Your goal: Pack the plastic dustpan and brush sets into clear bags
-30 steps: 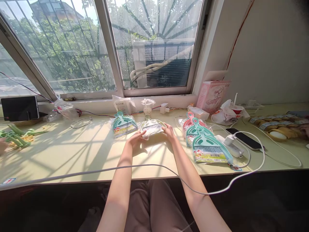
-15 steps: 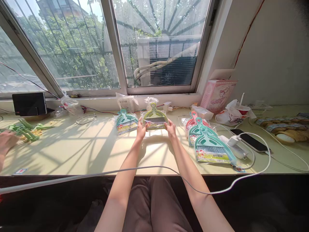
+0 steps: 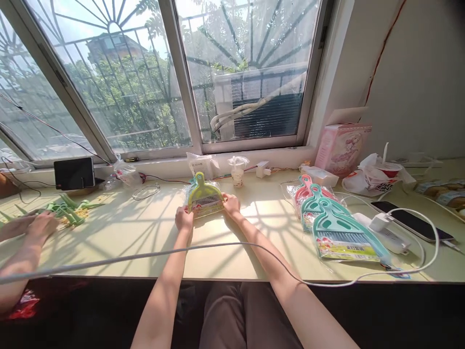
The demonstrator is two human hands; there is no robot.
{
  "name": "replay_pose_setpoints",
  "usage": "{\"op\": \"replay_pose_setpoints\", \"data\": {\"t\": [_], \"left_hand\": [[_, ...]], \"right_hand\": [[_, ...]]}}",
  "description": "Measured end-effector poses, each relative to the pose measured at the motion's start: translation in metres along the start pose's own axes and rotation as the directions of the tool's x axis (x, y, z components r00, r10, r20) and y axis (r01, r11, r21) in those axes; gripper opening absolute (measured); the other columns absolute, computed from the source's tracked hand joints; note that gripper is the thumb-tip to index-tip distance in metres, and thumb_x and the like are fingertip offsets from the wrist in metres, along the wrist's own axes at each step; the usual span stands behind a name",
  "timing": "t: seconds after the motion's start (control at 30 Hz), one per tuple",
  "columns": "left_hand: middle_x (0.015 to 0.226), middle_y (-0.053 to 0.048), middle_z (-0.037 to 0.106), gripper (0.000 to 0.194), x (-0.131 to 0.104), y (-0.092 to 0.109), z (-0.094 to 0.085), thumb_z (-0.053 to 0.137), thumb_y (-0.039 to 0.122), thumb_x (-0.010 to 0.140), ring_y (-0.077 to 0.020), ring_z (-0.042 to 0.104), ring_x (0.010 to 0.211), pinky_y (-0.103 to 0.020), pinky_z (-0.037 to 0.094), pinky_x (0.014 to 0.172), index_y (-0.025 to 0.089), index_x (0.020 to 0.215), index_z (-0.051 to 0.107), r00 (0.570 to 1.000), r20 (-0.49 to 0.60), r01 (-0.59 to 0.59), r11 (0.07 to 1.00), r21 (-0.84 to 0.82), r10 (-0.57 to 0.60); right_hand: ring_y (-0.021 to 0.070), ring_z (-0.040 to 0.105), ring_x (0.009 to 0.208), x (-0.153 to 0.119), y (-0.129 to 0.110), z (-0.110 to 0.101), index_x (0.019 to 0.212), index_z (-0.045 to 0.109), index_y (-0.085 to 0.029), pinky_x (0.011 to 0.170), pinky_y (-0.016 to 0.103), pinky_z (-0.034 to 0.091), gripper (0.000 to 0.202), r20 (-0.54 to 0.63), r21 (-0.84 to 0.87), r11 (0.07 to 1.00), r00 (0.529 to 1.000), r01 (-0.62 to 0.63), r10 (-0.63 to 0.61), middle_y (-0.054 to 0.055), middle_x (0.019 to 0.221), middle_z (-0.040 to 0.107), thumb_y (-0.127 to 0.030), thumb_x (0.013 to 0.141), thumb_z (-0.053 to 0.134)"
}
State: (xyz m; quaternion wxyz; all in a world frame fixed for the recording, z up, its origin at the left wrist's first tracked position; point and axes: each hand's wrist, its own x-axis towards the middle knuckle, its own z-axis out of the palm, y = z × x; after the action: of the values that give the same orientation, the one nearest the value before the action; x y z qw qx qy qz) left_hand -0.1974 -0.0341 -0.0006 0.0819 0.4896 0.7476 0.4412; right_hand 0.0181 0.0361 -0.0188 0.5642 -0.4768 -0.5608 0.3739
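Clamps the fingers of left hand (image 3: 184, 219) and right hand (image 3: 231, 205) on opposite edges of a yellow-green dustpan set (image 3: 206, 198) between eleven and twelve o'clock, before a mostly hidden teal set (image 3: 191, 186) and, farther, a clear cup (image 3: 238, 176) at twelve.

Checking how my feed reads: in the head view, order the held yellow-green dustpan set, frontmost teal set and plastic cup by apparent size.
1. Frontmost teal set
2. Yellow-green dustpan set
3. Plastic cup
The teal set looks nearest; real sizes unsure.
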Motion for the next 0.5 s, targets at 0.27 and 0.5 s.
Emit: {"op": "replay_pose_setpoints", "data": {"t": [0.27,0.5], "left_hand": [[0.122,-0.018,0.075,0.064,0.013,-0.003,0.010,0.074,0.038,0.096,-0.0352,0.070,0.126,-0.042,0.052,0.106,0.013,0.152,0.055,0.986,0.044,0.163,0.987,0.004,-0.163],[0.158,-0.034,0.049,0.100,-0.005,0.014,0.012,0.069,0.049,0.101,-0.0436,0.051,0.149,-0.049,0.046,0.118,-0.002,0.171,0.019,0.991,-0.014,0.137,0.984,0.110,-0.136]], "right_hand": [[0.0340,0.049,0.148,0.013,0.005,0.023,0.142,0.067,-0.029,0.124,0.048,0.039,0.050,-0.008,-0.386,0.920,0.998,0.061,-0.070,0.014,0.152,0.061,-0.025,0.092,0.069],[0.0286,0.029,0.165,-0.022,-0.018,0.001,0.176,0.023,-0.017,0.133,0.045,0.025,0.070,0.153,-0.628,0.777,0.985,0.037,0.076,0.016,0.180,0.031,-0.046,0.114,0.038]]}}
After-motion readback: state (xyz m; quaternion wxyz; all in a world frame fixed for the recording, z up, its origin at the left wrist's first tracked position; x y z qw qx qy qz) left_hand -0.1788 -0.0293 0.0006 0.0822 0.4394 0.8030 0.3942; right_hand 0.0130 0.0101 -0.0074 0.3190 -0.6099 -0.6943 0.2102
